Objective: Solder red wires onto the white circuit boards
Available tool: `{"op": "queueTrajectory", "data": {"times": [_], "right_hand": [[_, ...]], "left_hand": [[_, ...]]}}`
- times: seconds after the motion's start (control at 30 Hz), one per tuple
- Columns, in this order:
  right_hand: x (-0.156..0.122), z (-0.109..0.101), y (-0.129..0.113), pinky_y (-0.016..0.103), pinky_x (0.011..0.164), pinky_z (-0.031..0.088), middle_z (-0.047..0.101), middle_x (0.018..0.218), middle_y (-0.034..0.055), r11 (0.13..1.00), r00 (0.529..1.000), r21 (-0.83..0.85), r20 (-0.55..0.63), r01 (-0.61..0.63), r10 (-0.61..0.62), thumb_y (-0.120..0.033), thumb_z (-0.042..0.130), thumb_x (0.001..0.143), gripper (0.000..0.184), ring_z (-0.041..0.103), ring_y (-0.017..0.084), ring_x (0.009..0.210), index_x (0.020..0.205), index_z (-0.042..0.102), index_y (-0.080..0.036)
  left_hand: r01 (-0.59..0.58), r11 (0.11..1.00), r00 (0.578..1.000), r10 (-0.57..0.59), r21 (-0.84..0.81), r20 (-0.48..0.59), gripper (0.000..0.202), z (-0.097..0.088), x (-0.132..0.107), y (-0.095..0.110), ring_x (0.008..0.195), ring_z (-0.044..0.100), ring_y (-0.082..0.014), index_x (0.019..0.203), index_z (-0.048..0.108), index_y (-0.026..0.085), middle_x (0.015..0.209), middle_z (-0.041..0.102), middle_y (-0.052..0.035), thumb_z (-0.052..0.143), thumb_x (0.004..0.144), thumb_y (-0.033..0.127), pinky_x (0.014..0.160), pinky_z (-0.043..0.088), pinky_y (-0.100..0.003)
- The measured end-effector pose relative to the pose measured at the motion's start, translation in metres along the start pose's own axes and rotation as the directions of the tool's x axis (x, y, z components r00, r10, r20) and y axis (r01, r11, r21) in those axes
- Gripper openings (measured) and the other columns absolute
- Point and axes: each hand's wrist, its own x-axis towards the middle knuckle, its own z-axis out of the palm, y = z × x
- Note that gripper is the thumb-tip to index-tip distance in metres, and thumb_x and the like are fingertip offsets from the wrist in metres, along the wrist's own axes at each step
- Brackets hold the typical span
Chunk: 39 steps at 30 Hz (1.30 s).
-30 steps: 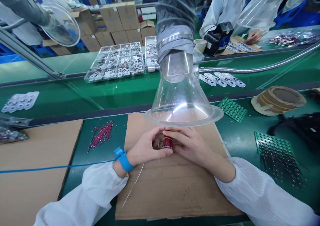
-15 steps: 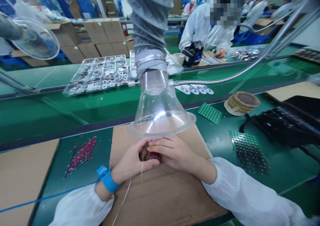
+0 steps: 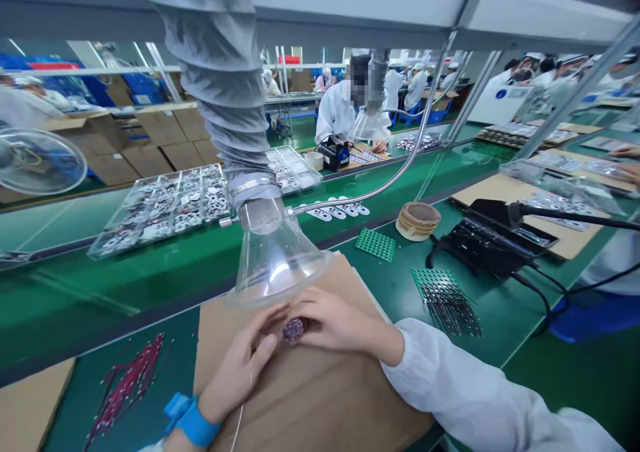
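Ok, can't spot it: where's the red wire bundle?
Head view, low centre: the bundle sits between left hand and right hand, under the clear hood.

Green workbenches [image 3: 125, 285] under grey overhead beams [image 3: 350, 2].

Site: electronics assembly line, factory floor.

Evidence:
- long green conveyor belt [image 3: 100, 285] between facing benches
- clear fume hood [image 3: 280, 269] on a grey flexible duct [image 3: 220, 92], hung over a cardboard mat [image 3: 310, 399], with a bundle of red leads [image 3: 293, 329] beneath it
- green circuit panels [image 3: 375, 244]
- soldering station [image 3: 483, 245]
- compartment trays [image 3: 170, 205] of small parts
- blue anti-static wrist strap [image 3: 193, 422]
- workers in white coats [image 3: 337, 112] seated along further rows
- stacked cartons [image 3: 160, 129] behind
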Motion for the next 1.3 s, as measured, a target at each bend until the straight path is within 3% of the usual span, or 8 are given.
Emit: {"op": "queueTrajectory", "data": {"times": [0.07, 0.2, 0.37, 0.47, 0.6, 0.73, 0.93, 1.3], "right_hand": [[-0.013, -0.016, -0.004, 0.034, 0.103, 0.057, 0.073, 0.115, 0.0058, 0.995, 0.994, 0.035, -0.043, -0.098, 0.099, -0.035, 0.084, 0.098, 0.021, 0.068, 0.020, 0.114, 0.114, 0.078, -0.023], [-0.057, -0.071, 0.002, 0.034, 0.089, 0.060, 0.073, 0.103, 0.0048, 0.962, 0.936, -0.012, -0.235, -0.272, 0.262, -0.045, 0.083, 0.098, 0.025, 0.071, 0.020, 0.097, 0.107, 0.078, -0.022], [-0.114, -0.159, 0.045, 0.046, 0.090, 0.063, 0.078, 0.112, 0.0128, 0.754, 0.600, -0.167, -0.722, -0.635, 0.344, -0.059, 0.076, 0.097, 0.044, 0.075, 0.028, 0.097, 0.117, 0.073, -0.020], [-0.137, -0.185, 0.074, 0.046, 0.083, 0.064, 0.078, 0.106, 0.0138, 0.643, 0.518, -0.182, -0.765, -0.744, 0.383, -0.050, 0.078, 0.094, 0.045, 0.075, 0.029, 0.086, 0.124, 0.068, -0.018], [-0.153, -0.189, 0.098, 0.043, 0.083, 0.064, 0.078, 0.097, 0.0106, 0.562, 0.539, -0.250, -0.722, -0.788, 0.435, -0.035, 0.074, 0.093, 0.044, 0.077, 0.028, 0.086, 0.132, 0.064, -0.018], [-0.160, -0.189, 0.101, 0.046, 0.091, 0.063, 0.071, 0.122, 0.0157, 0.492, 0.570, -0.360, -0.726, -0.792, 0.386, -0.034, 0.069, 0.094, 0.044, 0.075, 0.032, 0.104, 0.135, 0.066, -0.020], [-0.164, -0.183, 0.099, 0.052, 0.114, 0.054, 0.068, 0.136, 0.0168, 0.464, 0.697, -0.541, -0.657, -0.701, 0.288, -0.026, 0.053, 0.100, 0.039, 0.065, 0.034, 0.129, 0.134, 0.072, -0.019], [-0.167, -0.185, 0.096, 0.058, 0.110, 0.053, 0.076, 0.128, 0.0179, 0.414, 0.766, -0.653, -0.600, -0.635, 0.228, -0.017, 0.051, 0.092, 0.045, 0.067, 0.038, 0.118, 0.130, 0.076, -0.016]], "left_hand": [[-0.020, 0.999, 0.999, 0.019, -0.039, -0.032, 0.069, 0.000, -0.001, 0.000, 0.140, 0.061, -0.0336, 0.152, 0.055, 0.022, 0.150, 0.067, -0.0164, 0.050, 0.105, 0.072, 0.123, 0.046, -0.047], [0.038, 0.999, 0.999, -0.038, -0.010, -0.028, 0.059, 0.002, -0.005, 0.001, 0.096, 0.068, -0.0248, 0.132, 0.066, 0.020, 0.096, 0.071, -0.0074, 0.045, 0.108, 0.069, 0.092, 0.055, -0.036], [0.084, 0.978, 0.996, -0.082, 0.189, -0.017, 0.059, 0.003, -0.003, 0.000, 0.074, 0.055, -0.0195, 0.123, 0.070, 0.022, 0.084, 0.063, -0.0023, 0.042, 0.107, 0.072, 0.069, 0.044, -0.029], [0.096, 0.961, 0.995, -0.102, 0.258, 0.010, 0.057, 0.002, -0.001, -0.004, 0.084, 0.062, -0.0233, 0.120, 0.071, 0.023, 0.095, 0.071, -0.0052, 0.042, 0.108, 0.070, 0.073, 0.046, -0.031], [0.091, 0.949, 0.995, -0.102, 0.301, 0.021, 0.053, 0.002, -0.002, -0.007, 0.092, 0.066, -0.0258, 0.119, 0.072, 0.024, 0.102, 0.075, -0.0067, 0.041, 0.109, 0.066, 0.077, 0.048, -0.032], [0.082, 0.945, 0.996, -0.088, 0.316, 0.005, 0.051, 0.004, -0.003, -0.004, 0.085, 0.065, -0.0240, 0.116, 0.074, 0.025, 0.099, 0.075, -0.0050, 0.044, 0.108, 0.065, 0.075, 0.047, -0.031], [0.063, 0.944, 0.997, -0.075, 0.323, 0.025, 0.050, 0.004, -0.001, -0.002, 0.088, 0.065, -0.0245, 0.114, 0.073, 0.025, 0.103, 0.075, -0.0054, 0.040, 0.109, 0.063, 0.076, 0.047, -0.031], [0.015, 0.961, 0.999, -0.024, 0.276, 0.028, 0.046, 0.008, 0.002, 0.007, 0.080, 0.061, -0.0212, 0.107, 0.073, 0.022, 0.092, 0.072, -0.0047, 0.041, 0.109, 0.054, 0.072, 0.042, -0.029]]}}
